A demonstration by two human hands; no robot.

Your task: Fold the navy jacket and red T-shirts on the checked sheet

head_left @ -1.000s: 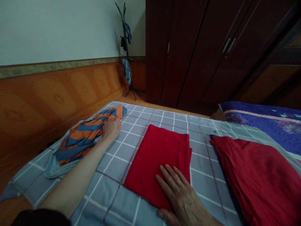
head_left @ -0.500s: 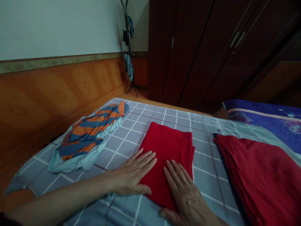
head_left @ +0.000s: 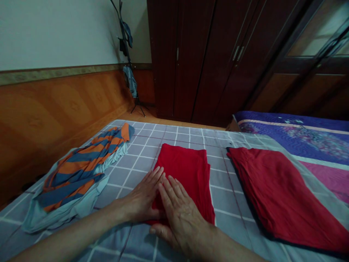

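A folded red garment lies flat on the checked bedsheet in front of me. My left hand rests on its left edge, fingers stretched out. Close beside it, my right hand lies flat on the near left part of the cloth, its fingertips by the left hand's fingers. Neither hand grips anything. The garment's near left corner is partly hidden under my hands.
An orange and blue striped shirt lies crumpled over pale blue cloth at the left. A dark red garment with a navy edge is spread at the right. Behind are a coat stand, a wardrobe and a purple bedspread.
My right hand has slid left across the red garment to my left hand. The view has turned right, so everything appears shifted left.
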